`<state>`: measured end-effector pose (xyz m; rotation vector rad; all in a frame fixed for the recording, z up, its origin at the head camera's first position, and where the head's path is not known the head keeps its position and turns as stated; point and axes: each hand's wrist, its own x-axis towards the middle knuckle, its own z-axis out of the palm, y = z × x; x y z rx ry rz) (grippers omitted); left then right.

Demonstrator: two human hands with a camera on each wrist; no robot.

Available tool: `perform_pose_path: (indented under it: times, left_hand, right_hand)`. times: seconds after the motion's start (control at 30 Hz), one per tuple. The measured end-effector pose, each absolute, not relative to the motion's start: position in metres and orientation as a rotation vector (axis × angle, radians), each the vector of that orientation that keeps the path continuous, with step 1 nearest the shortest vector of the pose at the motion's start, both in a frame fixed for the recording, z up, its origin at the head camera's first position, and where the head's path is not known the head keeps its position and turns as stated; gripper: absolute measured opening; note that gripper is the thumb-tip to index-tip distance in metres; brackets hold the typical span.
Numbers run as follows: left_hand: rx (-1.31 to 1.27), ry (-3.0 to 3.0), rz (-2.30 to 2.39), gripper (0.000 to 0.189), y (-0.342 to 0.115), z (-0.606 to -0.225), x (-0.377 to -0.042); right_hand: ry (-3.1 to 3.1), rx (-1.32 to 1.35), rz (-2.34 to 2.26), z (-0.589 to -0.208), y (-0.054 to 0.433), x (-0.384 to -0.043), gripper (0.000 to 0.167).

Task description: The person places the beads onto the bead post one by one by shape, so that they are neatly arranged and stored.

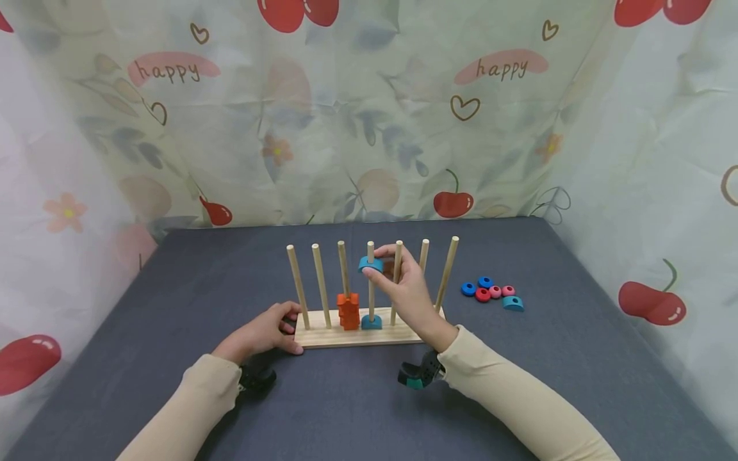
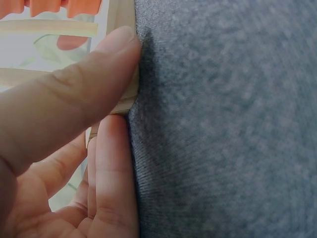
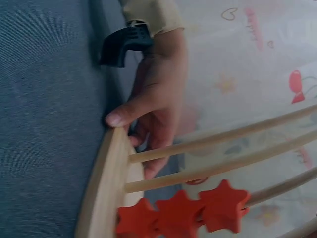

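A wooden peg board (image 1: 357,341) with several upright pegs stands in the middle of the table. My left hand (image 1: 259,333) grips its left end, the thumb (image 2: 114,49) at the front corner and the fingers against the end. Orange star beads (image 1: 348,312) are stacked on the third peg from the left. On the fourth peg, a blue half-round bead (image 1: 371,323) sits at the base. Higher on that peg, my right hand (image 1: 414,294) pinches another blue half-round bead (image 1: 369,265) between thumb and fingers, near the peg's top. The right wrist view shows the star beads but not the pinched bead.
Right of the board lies a group of loose beads: blue rings (image 1: 468,289), a red ring (image 1: 483,295), pink rings (image 1: 508,291) and a blue half-round bead (image 1: 513,303). A dark grey cloth (image 1: 346,410) covers the table. Patterned curtains (image 1: 357,115) enclose the back and sides.
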<state>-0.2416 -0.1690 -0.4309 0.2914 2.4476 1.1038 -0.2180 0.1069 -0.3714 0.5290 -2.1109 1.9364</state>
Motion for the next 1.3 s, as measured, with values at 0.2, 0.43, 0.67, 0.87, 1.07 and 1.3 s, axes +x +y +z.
perform_pose_path:
  times: [0.2, 0.43, 0.67, 0.87, 1.07, 1.3]
  left_hand:
    - [0.282, 2.451, 1.101, 0.075, -0.169, -0.432, -0.242]
    - [0.285, 2.45, 1.111, 0.074, -0.171, -0.434, -0.243]
    - [0.279, 2.454, 1.105, 0.075, -0.17, -0.434, -0.243]
    - [0.276, 2.452, 1.104, 0.075, -0.17, -0.434, -0.243]
    - [0.26, 2.452, 1.102, 0.075, -0.17, -0.433, -0.243]
    - [0.252, 2.458, 1.101, 0.075, -0.17, -0.435, -0.243]
  right_hand:
    - [-2.177, 0.515, 1.98, -0.396, 0.11, -0.217, 0.028]
    - [-2.288, 0.453, 1.985, -0.422, 0.113, -0.216, 0.028]
    - [-2.364, 0.421, 1.975, -0.44, 0.114, -0.216, 0.026]
    - [-2.425, 0.383, 1.94, -0.449, 0.114, -0.217, 0.025]
    - [-2.465, 0.351, 1.929, -0.453, 0.114, -0.217, 0.024]
    - [-2.508, 0.303, 1.914, -0.452, 0.113, -0.216, 0.026]
